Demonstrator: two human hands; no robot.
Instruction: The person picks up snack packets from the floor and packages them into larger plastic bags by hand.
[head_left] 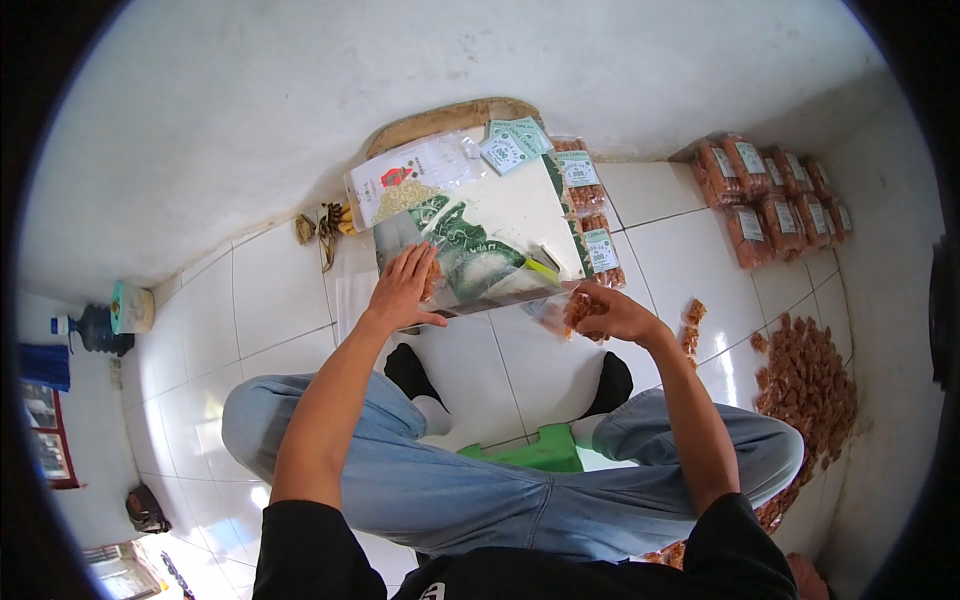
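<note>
My left hand [402, 288] lies flat on a clear plastic bag [490, 285] spread over a low table [505, 210] with a green and white top. Its fingers are stretched out. A brown snack packet [432, 281] shows beside those fingers, seemingly inside the bag. My right hand [615, 312] is closed around small clear packets of brown snacks [577, 308] at the table's front right corner, by the bag's right end. A yellow-green cutter [541, 268] lies on the tabletop between my hands.
Printed labels [514, 143], rubber bands [403, 200] and a stack of plastic bags [385, 172] lie on the table. Filled, labelled packs [600, 250] stand along its right side; more packs [775, 210] sit by the wall. Loose snack packets [808, 385] are heaped at right. A green stool [530, 452] is beneath me.
</note>
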